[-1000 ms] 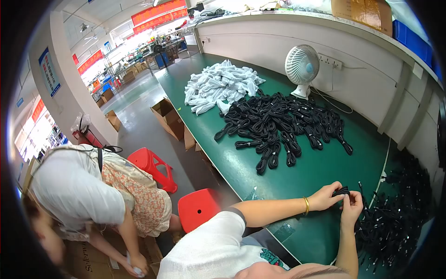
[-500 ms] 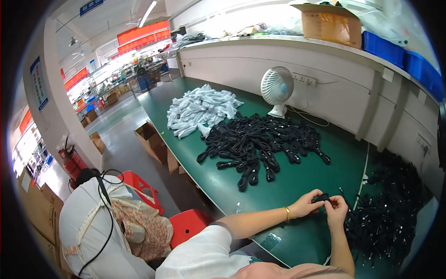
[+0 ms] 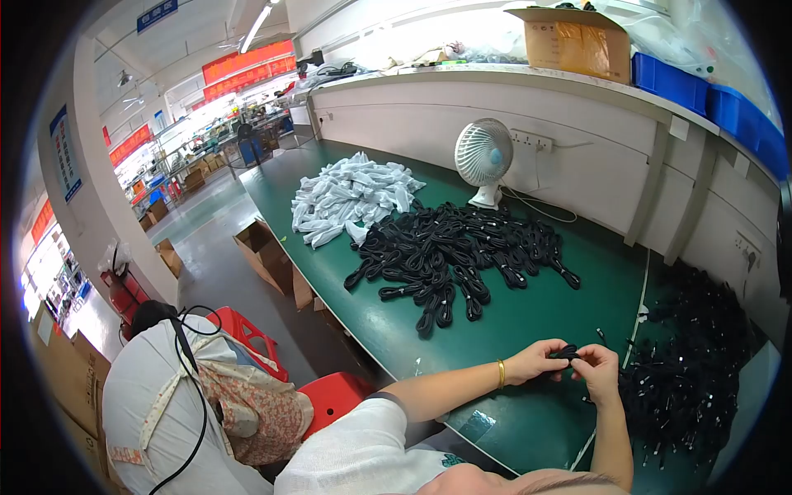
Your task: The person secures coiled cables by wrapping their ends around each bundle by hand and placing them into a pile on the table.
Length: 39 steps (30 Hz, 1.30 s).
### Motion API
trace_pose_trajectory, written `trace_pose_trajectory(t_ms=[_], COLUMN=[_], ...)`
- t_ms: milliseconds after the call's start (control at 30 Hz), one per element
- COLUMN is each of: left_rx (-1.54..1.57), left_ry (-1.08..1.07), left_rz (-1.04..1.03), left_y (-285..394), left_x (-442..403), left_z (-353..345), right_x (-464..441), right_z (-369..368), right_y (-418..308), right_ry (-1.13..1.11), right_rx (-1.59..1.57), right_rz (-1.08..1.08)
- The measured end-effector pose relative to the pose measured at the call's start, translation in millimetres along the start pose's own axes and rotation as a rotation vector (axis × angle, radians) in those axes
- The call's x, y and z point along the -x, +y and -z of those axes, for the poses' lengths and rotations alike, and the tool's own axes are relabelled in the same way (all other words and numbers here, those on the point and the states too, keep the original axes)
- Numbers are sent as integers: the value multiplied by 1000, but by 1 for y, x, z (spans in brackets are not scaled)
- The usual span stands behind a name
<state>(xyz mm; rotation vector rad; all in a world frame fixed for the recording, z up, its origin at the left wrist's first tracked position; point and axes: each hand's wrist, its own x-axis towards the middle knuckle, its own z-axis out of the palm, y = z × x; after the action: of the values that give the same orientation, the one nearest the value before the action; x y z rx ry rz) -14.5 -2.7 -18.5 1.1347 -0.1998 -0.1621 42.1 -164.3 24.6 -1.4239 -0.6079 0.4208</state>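
Two-handed, pinching the small bundle of looped black cable [image 3: 566, 352] in nearly closed left hand [image 3: 530, 362] and right hand [image 3: 601, 371], press its coils gently, evenly together.

Black cable coil [image 3: 567, 353] was partly covered by left hand [image 3: 532, 363] and right hand [image 3: 602, 373]; its ends could not be told. Loose cable pile [image 3: 681, 371] blurred into shadow, single strands too small to separate. Co-worker [image 3: 157, 404] was cut off by bottom edge. Red banner [image 3: 247, 69] was too small to read.
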Motion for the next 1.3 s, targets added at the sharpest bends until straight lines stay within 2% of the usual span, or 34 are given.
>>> trace_pose_trajectory(t_ms=[100, 200, 233, 333, 367, 400, 433, 500, 567, 633, 700, 767, 833, 867, 900, 967, 1033, 1100, 1133, 1167, 1233, 1267, 1300], left_rx=[-29, -126, -138, -122, -93, -9, 36, 118, 149, 106, 69, 78, 8, -23, -47, 140, 252, 254, 172, 26, -305, -211, -32], left_ry=[63, 35, -31, -116, -126, -119, -177, -70, 138, 148, 194, 203, 247, 246, 242, 193, 138, 226, 290, 310, 403, 457, 438], left_rz=[-3, -27, 36, 59, 53, 142, 105, 125, 146, 109, 131, 152, 147, 140, 142, 222, 200, 124, 102, 34, -164, -220, -60], left_y=[4, 10, 9, 10, 19, 24, 18, 15, 12, 13, 12, 12, 10, 14, 13, 13, 10, 4, 6, 2, -6, -11, -7], left_x=[1, 4, 1, -4, 2, 9, 8, 7, -2, -1, -1, -2, -1, -1, 0, -4, -3, -5, -3, -5, -6, -9, -8], left_z=[-3, -5, 4, 17, 10, 3, 3, 1, 1, 1, 5, 6, 3, 3, 2, 11, 13, 10, 3, 0, -5, -9, -8], right_x=[1, -1, 2, -1, -4, -8, -3, -1, -2, 9, 6, 1, 2, -1, 0, 1, 2, 2, 6, 8, 8, 11, 14], right_z=[-1, 11, 8, 7, 7, 3, 0, -3, -8, -29, -27, -25, -19, -15, -16, -15, -13, -10, -13, -9, -5, -3, -5], right_y=[-1, 7, -2, -2, -2, -5, -7, -3, 7, -22, -6, 8, 17, 30, 28, 16, 16, 24, 20, 23, 32, 30, 28], right_ry=[-16, -121, -117, -88, -101, -106, -105, 106, 122, 52, 24, 46, 6, 20, 17, 29, 50, 29, 38, 44, 103, 113, 125], right_rx=[148, 278, 188, 42, 17, -23, -62, 181, 328, 511, 652, 664, 536, 520, 480, 428, 437, 336, 313, 420, 522, 507, 453], right_rz=[8, 43, 0, -100, -96, -103, -148, -51, 289, 325, 333, 400, 176, 220, 171, 87, 235, 269, 251, 281, 424, 358, 337])
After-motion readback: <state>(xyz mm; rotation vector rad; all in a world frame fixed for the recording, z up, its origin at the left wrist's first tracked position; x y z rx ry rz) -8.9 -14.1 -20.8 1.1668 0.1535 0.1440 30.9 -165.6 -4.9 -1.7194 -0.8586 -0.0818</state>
